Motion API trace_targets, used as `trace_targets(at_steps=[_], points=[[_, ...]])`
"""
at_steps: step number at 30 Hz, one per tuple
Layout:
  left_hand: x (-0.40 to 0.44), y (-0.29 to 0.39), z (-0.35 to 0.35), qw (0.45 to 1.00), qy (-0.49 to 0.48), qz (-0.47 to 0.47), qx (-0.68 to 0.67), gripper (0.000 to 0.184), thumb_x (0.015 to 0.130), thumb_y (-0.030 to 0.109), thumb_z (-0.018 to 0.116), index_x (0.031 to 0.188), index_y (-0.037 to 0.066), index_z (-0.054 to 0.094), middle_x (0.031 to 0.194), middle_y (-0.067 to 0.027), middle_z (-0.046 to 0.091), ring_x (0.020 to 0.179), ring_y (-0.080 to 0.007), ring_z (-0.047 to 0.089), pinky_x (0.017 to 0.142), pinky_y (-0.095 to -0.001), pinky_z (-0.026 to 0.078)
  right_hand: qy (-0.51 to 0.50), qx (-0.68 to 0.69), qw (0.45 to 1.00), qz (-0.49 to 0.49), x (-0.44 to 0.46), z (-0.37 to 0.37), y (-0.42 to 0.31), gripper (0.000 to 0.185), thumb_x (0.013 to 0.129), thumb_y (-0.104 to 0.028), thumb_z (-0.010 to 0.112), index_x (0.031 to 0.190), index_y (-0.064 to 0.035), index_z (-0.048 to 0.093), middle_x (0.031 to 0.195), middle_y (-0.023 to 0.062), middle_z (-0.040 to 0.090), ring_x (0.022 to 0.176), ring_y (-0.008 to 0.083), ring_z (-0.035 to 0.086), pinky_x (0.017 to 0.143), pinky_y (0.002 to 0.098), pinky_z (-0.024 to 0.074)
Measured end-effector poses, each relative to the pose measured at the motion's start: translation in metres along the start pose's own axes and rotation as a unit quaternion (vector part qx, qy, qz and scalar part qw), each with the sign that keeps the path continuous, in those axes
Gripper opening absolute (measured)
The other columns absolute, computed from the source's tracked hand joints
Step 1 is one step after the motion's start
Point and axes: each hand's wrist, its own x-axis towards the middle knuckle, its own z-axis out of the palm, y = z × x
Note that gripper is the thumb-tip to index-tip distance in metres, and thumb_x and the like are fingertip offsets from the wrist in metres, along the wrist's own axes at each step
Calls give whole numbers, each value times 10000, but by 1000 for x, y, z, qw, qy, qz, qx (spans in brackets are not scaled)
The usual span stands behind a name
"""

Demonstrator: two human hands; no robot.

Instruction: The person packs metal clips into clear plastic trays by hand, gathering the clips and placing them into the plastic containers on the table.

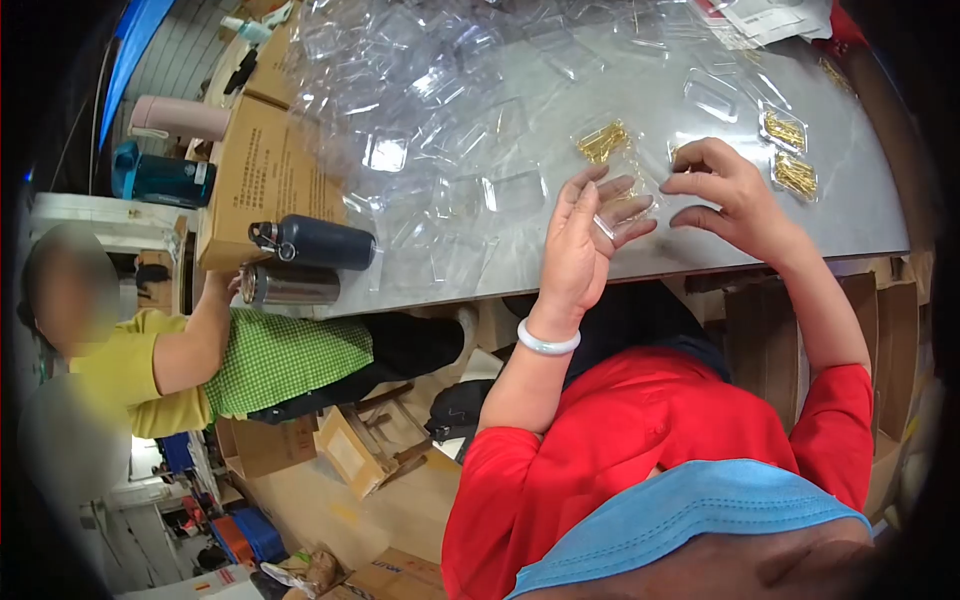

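Note:
My left hand [578,240], with a white bangle at the wrist, is closed around the near edge of a clear plastic case [636,172], its fingers showing through the plastic. Thin gold-coloured pieces [600,142] lie at the far end, close to this case; whether they sit in its other half I cannot tell. Just right of the case, my right hand [728,195] is raised with fingers curved and apart, nothing visibly held. Beyond it lie two clear cases filled with gold pieces, an upper case [783,130] and a lower case [795,175].
A heap of clear plastic cases [400,90] covers the table's left side. Bottles, including a dark blue bottle [325,242], stand by a cardboard box [265,165]. A person in a green checked apron [295,362] is at the left. Papers [765,20] lie at the far right.

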Motion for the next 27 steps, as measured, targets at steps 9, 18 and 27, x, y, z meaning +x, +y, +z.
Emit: trace_targets(at_steps=[9, 18, 27], points=[[-2, -7, 3, 999, 14, 36, 12, 330, 1011, 224, 388, 1278, 31, 402, 1208, -192, 518, 1044, -346, 599, 859, -473, 535, 77, 65, 994, 41, -4, 12, -5, 150, 752, -55, 715, 892, -62, 660, 942, 69, 578, 807, 216, 578, 678, 312, 482], [-6, -7, 10, 997, 2, -8, 81, 345, 1018, 288, 369, 1256, 45, 427, 1163, -141, 554, 984, -272, 618, 736, -433, 569, 46, 88, 984, 145, 8, 20, -12, 227, 829, -201, 678, 955, -26, 609, 1082, 140, 533, 1015, 278, 534, 817, 361, 448], [6, -15, 35, 988, -49, 3, 143, 443, 1019, 341, 341, 1340, 36, 351, 1271, -208, 471, 1064, -363, 580, 818, -465, 535, 87, 310, 876, 358, -10, 8, 11, 272, 900, -190, 594, 1098, -9, 555, 824, 30, 579, 607, 75, 517, 521, 230, 428]])
